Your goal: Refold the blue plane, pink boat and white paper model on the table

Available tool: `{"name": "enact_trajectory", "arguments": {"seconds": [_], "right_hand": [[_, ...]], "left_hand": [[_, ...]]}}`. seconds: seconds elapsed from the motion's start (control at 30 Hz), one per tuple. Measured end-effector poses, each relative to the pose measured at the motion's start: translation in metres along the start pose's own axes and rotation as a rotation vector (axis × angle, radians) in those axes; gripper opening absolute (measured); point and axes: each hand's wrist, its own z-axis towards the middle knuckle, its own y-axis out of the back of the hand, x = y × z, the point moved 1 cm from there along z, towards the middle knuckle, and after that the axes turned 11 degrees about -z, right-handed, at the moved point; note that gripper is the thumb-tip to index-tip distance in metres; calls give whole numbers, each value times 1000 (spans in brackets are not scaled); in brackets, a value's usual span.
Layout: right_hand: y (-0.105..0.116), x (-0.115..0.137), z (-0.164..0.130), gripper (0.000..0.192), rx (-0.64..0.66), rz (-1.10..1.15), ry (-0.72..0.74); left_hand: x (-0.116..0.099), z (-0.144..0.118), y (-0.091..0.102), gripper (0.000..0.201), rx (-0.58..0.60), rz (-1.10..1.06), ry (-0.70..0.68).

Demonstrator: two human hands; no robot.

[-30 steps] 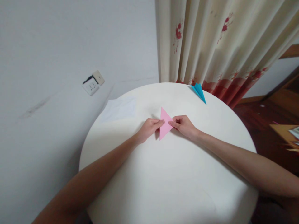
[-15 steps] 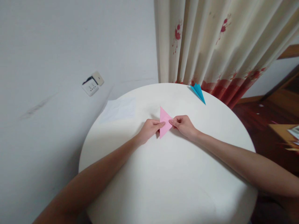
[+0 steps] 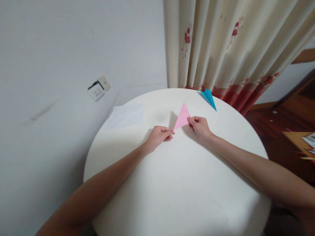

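A folded pink paper triangle (image 3: 182, 117) is held a little above the middle of the white table (image 3: 179, 183). My right hand (image 3: 199, 125) pinches its right corner between thumb and fingers. At the paper's lower left corner is my left hand (image 3: 159, 137), its thumb and fingers closed on the tip. One point of the triangle faces away toward the curtain.
A blue folded paper plane (image 3: 209, 99) lies at the table's far right edge. On the far left, a white sheet (image 3: 126, 115) lies near the wall. A wall socket (image 3: 95, 92) and a patterned curtain (image 3: 216, 49) stand beyond the table.
The pink paper has turned and moved right and away with my right hand. My left hand, nearly in place, now pinches only a corner instead of the paper's left side.
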Motion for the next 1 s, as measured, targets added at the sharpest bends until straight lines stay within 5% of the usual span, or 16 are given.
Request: {"name": "enact_trajectory", "arguments": {"seconds": [0.13,0.27,0.37,0.83,1.0], "right_hand": [[0,1,-1,46,118,92,29],[-8,5,-11,46,348,154,66],[-13,7,-16,46,404,136,76],[-16,7,-16,44,392,21,93],[-17,6,-19,41,222,-61,208]], "left_hand": [[3,3,2,41,-40,-124,-107],[6,5,-1,46,113,-216,-169],[7,5,-3,42,190,-205,-204],[2,-6,-8,34,30,101,-375],[6,-5,-7,44,-59,101,-336]]}}
